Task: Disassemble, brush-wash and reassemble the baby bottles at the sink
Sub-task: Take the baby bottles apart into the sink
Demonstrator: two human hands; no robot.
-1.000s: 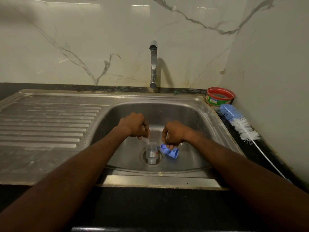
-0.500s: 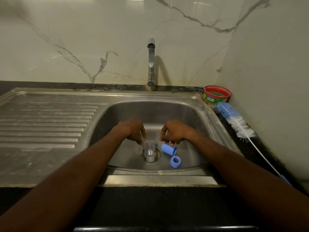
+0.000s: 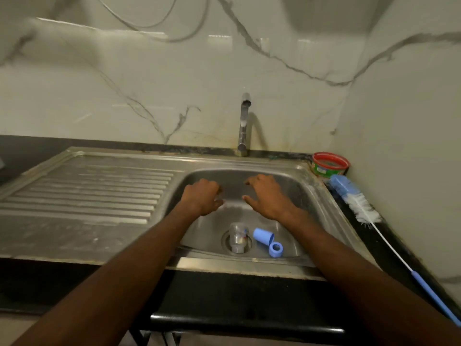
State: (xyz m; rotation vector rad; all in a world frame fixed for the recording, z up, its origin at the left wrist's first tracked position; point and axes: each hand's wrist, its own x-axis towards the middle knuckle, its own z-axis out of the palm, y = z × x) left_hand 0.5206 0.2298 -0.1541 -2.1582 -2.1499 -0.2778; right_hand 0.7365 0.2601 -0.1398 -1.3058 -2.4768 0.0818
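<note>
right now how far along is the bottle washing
Disassembly looks done for one bottle: the clear bottle body lies over the drain, with the blue cap and blue ring loose beside it in the sink. Nothing is in hand: the left hand and right hand hover empty above the basin. Brushing is left, since the bottle brush lies untouched on the counter, then reassembly.

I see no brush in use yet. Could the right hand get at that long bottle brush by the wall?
Probably yes. The right hand holds nothing, and the bottle brush lies uncovered on the counter beside the sink, nothing between them.
</note>
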